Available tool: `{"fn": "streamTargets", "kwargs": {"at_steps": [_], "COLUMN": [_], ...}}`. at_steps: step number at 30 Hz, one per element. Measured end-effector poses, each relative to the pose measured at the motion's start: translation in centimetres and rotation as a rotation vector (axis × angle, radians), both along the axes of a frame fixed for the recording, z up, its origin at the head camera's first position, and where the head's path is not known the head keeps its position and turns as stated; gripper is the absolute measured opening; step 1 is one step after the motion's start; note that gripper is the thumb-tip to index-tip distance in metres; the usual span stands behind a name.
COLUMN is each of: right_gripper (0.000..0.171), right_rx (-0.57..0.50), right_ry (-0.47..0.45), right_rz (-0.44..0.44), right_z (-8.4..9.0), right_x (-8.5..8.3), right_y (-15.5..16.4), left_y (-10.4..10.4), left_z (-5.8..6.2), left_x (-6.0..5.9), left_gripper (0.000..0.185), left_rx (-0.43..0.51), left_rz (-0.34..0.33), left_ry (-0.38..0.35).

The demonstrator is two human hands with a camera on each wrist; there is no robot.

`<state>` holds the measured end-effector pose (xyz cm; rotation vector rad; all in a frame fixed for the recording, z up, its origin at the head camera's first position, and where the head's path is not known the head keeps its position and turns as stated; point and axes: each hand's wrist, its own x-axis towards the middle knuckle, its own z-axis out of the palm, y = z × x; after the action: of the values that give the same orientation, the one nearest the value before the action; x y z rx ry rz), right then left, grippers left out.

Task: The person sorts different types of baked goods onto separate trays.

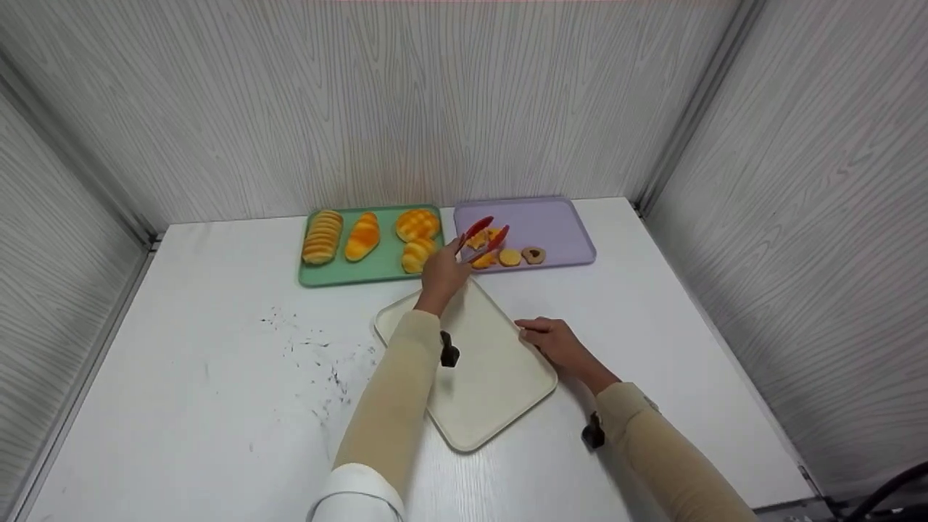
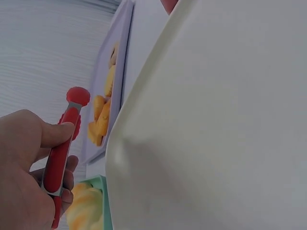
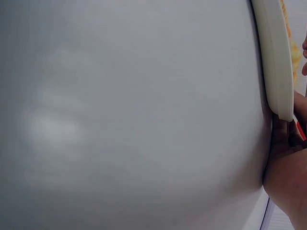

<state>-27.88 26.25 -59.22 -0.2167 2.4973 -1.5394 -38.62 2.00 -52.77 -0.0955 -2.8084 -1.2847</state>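
The left hand [image 1: 440, 275] gripped red tongs [image 1: 484, 238], tips spread apart over the orange pieces [image 1: 484, 258] on the purple tray [image 1: 558, 225]; the right hand [image 1: 554, 341] rested flat-fingered on the cream tray's [image 1: 486, 406] right edge.

Open tabletop [image 1: 217, 377] runs from 7 to 9 o'clock of the cream tray [image 1: 493, 391], so a hand could sweep in there easy. At 12 o'clock it's tight: green tray [image 1: 319, 274] with bread rolls [image 1: 362, 235] and purple tray [image 1: 558, 232] sit side by side (walls close behind them). Bare strip at 3 o'clock too.
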Motion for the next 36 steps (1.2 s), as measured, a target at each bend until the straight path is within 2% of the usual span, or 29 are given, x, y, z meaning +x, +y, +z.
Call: {"fn": "streamTargets", "kwargs": {"at_steps": [4,8,13,18,22,27,32,36], "right_gripper": [0.037,0.037,0.035,0.034,0.036,0.036,0.037,0.036], "right_rx": [-0.006,0.001,-0.006,-0.016,-0.023,-0.014,-0.017,-0.018], "right_ry": [0.011,0.0,-0.001,0.003,0.006,0.049,0.054,0.034], "right_rz": [0.004,-0.007,-0.005,0.001,0.023,0.037,0.047,0.028], "right_z": [0.1,0.1,0.0,0.0,0.0,0.2,0.2,0.1], "right_x": [0.0,0.1,0.0,0.0,0.0,-0.1,0.0,0.0], "right_y": [0.0,-0.1,-0.1,0.1,0.2,0.5,0.4,0.3], "left_y": [-0.9,-2.0,-3.7,-5.6,-7.6,-10.3,-13.1,-15.0], "left_z": [0.2,0.4,0.7,0.7,0.5,0.2,-0.7,-1.9], "left_x": [0.8,2.6,6.3,10.6,13.7,16.9,19.6,21.2], "left_gripper": [0.059,0.065,0.079,0.082,0.077,0.076,0.079,0.08], "left_rx": [0.051,0.09,0.103,0.116,0.128,0.118,0.095,0.046], "left_rz": [0.006,0.013,0.025,0.055,0.126,0.207,0.342,0.457], "left_ry": [0.007,0.024,0.049,0.063,0.052,0.047,0.046,0.035]}}
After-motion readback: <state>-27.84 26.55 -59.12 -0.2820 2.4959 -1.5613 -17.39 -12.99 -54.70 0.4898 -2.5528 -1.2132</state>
